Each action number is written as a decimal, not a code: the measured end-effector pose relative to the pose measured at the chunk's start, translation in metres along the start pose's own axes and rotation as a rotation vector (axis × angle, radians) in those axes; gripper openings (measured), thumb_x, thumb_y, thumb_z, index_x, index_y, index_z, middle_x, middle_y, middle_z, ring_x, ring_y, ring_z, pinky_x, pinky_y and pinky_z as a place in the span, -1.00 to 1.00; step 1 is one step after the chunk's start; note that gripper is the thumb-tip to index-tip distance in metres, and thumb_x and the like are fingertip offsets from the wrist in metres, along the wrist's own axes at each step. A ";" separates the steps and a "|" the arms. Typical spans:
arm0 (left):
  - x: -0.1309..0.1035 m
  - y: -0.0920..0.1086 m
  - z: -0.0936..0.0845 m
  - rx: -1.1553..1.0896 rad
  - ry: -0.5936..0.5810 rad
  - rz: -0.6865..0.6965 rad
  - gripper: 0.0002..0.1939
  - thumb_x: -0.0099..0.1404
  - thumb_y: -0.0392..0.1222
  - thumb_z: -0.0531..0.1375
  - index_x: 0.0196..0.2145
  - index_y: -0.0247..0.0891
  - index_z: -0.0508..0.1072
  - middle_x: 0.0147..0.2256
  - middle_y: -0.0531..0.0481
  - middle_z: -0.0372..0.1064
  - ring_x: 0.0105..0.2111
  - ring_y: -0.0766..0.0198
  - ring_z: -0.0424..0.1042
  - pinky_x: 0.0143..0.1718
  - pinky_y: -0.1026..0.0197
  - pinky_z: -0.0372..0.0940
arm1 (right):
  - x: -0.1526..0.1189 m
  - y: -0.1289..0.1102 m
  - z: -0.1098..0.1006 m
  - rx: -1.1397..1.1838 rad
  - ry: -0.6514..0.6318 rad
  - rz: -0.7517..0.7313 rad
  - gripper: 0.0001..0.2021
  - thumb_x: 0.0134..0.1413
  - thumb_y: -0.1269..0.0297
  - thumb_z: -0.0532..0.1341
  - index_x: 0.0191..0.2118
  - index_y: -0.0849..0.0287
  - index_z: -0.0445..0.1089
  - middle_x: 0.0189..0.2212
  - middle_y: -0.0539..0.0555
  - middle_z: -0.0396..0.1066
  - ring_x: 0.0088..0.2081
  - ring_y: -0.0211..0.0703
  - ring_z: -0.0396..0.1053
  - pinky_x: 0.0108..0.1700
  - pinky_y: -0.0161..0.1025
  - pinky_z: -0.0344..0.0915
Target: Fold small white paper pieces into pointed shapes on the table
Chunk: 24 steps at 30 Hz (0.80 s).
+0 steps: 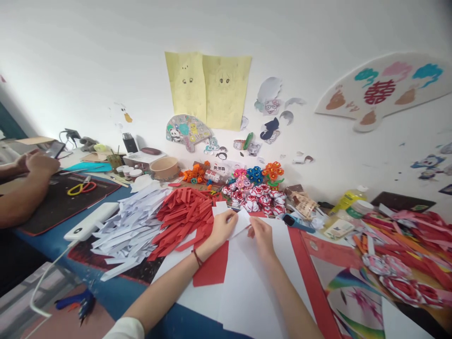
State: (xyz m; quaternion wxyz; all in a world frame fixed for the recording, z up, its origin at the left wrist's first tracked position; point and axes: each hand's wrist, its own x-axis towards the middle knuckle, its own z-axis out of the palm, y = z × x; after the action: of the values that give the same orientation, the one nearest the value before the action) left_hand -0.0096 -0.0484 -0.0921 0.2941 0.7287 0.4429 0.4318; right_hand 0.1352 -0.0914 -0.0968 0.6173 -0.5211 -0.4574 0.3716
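Both my hands meet over the white sheets [254,287] at the middle of the table. A small white paper piece [240,223] is between them. My left hand [225,226] pinches its left side, fingers closed. On the right edge of the same piece, my right hand [260,231] has its thumb and fingers pressed together. Red paper [212,266] lies beneath my left wrist. Just left of my hands are a heap of red paper strips [183,216] and a heap of white paper strips [132,226].
Red-and-white paper flowers [256,197] stand behind my hands. A smartwatch [296,222] and bottles [348,200] are to the right. A white power bank [91,221] and scissors [82,188] lie left. Another person's hands [40,162] hold a phone at far left.
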 end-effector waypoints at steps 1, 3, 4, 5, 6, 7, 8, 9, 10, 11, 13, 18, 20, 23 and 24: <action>-0.002 0.002 0.001 0.001 -0.020 0.015 -0.74 0.27 -0.19 0.00 -0.40 -0.30 0.45 -0.41 0.03 0.43 -0.37 0.32 0.37 -0.32 0.35 0.19 | 0.001 0.001 -0.001 0.000 0.015 -0.001 -0.63 -0.06 -0.01 0.22 -0.45 0.26 0.46 -0.71 -0.03 0.31 -0.65 -0.30 0.18 -0.57 -0.34 0.11; -0.006 0.006 0.004 0.005 -0.063 0.048 -0.76 0.25 -0.20 0.02 -0.41 -0.29 0.46 -0.41 0.05 0.44 -0.38 0.34 0.37 -0.31 0.36 0.18 | 0.002 0.004 -0.003 -0.001 0.033 -0.007 -0.59 -0.10 -0.05 0.25 -0.34 0.26 0.48 -0.56 0.04 0.43 -0.59 -0.26 0.25 -0.55 -0.33 0.15; -0.008 0.008 0.005 0.010 -0.081 0.060 -0.77 0.24 -0.21 0.03 -0.41 -0.28 0.47 -0.42 0.06 0.44 -0.40 0.35 0.36 -0.33 0.36 0.17 | 0.002 0.005 -0.004 -0.006 0.032 -0.013 -0.58 -0.11 -0.06 0.26 -0.32 0.27 0.49 -0.50 0.07 0.46 -0.54 -0.23 0.29 -0.52 -0.31 0.19; -0.010 0.010 0.007 0.019 -0.093 0.066 -0.77 0.24 -0.20 0.04 -0.43 -0.28 0.47 -0.45 0.06 0.43 -0.43 0.35 0.34 -0.35 0.35 0.16 | 0.002 0.005 -0.005 -0.013 0.025 -0.021 -0.57 -0.12 -0.06 0.27 -0.33 0.27 0.49 -0.45 0.10 0.48 -0.49 -0.19 0.32 -0.48 -0.29 0.23; -0.012 0.011 0.008 0.029 -0.098 0.068 -0.76 0.24 -0.19 0.05 -0.45 -0.28 0.47 -0.49 0.06 0.42 -0.47 0.35 0.32 -0.38 0.35 0.14 | 0.002 0.006 -0.005 -0.023 0.013 -0.031 -0.58 -0.13 -0.06 0.27 -0.36 0.28 0.50 -0.44 0.12 0.49 -0.45 -0.16 0.35 -0.44 -0.27 0.25; -0.013 0.012 0.009 0.039 -0.099 0.066 -0.76 0.24 -0.18 0.06 -0.48 -0.29 0.46 -0.53 0.06 0.39 -0.50 0.35 0.30 -0.41 0.34 0.13 | 0.002 0.006 -0.005 -0.035 0.003 -0.042 -0.59 -0.13 -0.05 0.28 -0.40 0.29 0.50 -0.45 0.13 0.49 -0.42 -0.12 0.36 -0.40 -0.25 0.27; -0.014 0.012 0.010 0.047 -0.096 0.062 -0.75 0.24 -0.17 0.06 -0.49 -0.29 0.45 -0.55 0.06 0.38 -0.52 0.35 0.28 -0.44 0.33 0.11 | 0.002 0.005 -0.006 -0.048 -0.006 -0.054 -0.59 -0.13 -0.04 0.28 -0.42 0.30 0.50 -0.46 0.13 0.48 -0.41 -0.10 0.37 -0.37 -0.23 0.29; -0.014 0.012 0.011 0.052 -0.091 0.058 -0.74 0.24 -0.16 0.06 -0.49 -0.29 0.45 -0.55 0.06 0.37 -0.53 0.35 0.27 -0.45 0.33 0.10 | 0.001 0.005 -0.006 -0.063 -0.011 -0.067 -0.60 -0.13 -0.03 0.28 -0.42 0.30 0.50 -0.47 0.13 0.48 -0.40 -0.08 0.37 -0.36 -0.22 0.29; -0.014 0.011 0.011 0.054 -0.086 0.055 -0.75 0.24 -0.16 0.06 -0.48 -0.29 0.45 -0.54 0.05 0.37 -0.52 0.35 0.28 -0.45 0.33 0.10 | 0.001 0.005 -0.006 -0.081 -0.012 -0.081 -0.61 -0.12 -0.02 0.28 -0.42 0.29 0.50 -0.47 0.13 0.48 -0.39 -0.08 0.37 -0.35 -0.21 0.30; -0.014 0.010 0.011 0.052 -0.080 0.053 -0.77 0.24 -0.16 0.06 -0.45 -0.28 0.44 -0.52 0.05 0.38 -0.50 0.35 0.29 -0.44 0.33 0.11 | 0.001 0.004 -0.006 -0.101 -0.009 -0.097 -0.62 -0.11 -0.01 0.27 -0.41 0.29 0.51 -0.47 0.13 0.49 -0.39 -0.08 0.37 -0.34 -0.20 0.30; -0.014 0.009 0.011 0.042 -0.075 0.051 -0.81 0.24 -0.18 0.06 -0.38 -0.27 0.44 -0.47 0.05 0.40 -0.47 0.34 0.32 -0.42 0.34 0.13 | 0.000 0.004 -0.006 -0.147 0.007 -0.139 -0.65 -0.10 0.02 0.27 -0.39 0.26 0.51 -0.45 0.12 0.49 -0.38 -0.08 0.37 -0.32 -0.19 0.29; -0.013 0.009 0.010 0.004 -0.095 0.063 -0.85 0.24 -0.22 0.06 -0.37 -0.27 0.41 -0.46 0.05 0.39 -0.45 0.35 0.34 -0.40 0.34 0.17 | -0.001 0.001 -0.007 -0.268 0.045 -0.304 -0.75 -0.06 0.08 0.25 -0.40 0.18 0.51 -0.37 0.11 0.49 -0.31 -0.07 0.37 -0.24 -0.19 0.28; -0.013 0.010 0.009 -0.011 -0.104 0.075 -0.86 0.23 -0.23 0.05 -0.38 -0.26 0.39 -0.47 0.06 0.37 -0.45 0.36 0.34 -0.40 0.35 0.17 | -0.002 -0.002 -0.007 -0.357 0.030 -0.426 -0.77 0.01 0.12 0.21 -0.40 0.16 0.50 -0.38 0.10 0.49 -0.32 -0.10 0.38 -0.25 -0.21 0.28; -0.011 0.012 0.006 -0.027 -0.117 0.091 -0.88 0.21 -0.25 0.05 -0.40 -0.26 0.38 -0.49 0.08 0.35 -0.46 0.37 0.32 -0.42 0.37 0.16 | -0.004 -0.006 -0.006 -0.478 0.019 -0.565 -0.78 0.10 0.18 0.15 -0.39 0.15 0.49 -0.40 0.08 0.48 -0.35 -0.14 0.39 -0.26 -0.23 0.28; -0.010 0.012 0.004 -0.030 -0.121 0.095 -0.89 0.20 -0.26 0.06 -0.41 -0.26 0.37 -0.50 0.09 0.34 -0.47 0.38 0.32 -0.43 0.37 0.16 | -0.005 -0.007 -0.006 -0.501 0.027 -0.586 -0.78 0.12 0.20 0.14 -0.38 0.15 0.49 -0.40 0.08 0.48 -0.35 -0.14 0.39 -0.26 -0.23 0.28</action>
State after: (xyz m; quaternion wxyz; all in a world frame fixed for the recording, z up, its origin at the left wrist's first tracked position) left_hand -0.0033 -0.0631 -0.0879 0.3105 0.7691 0.3826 0.4070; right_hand 0.1393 -0.0991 -0.0906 0.5568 -0.5078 -0.6555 0.0495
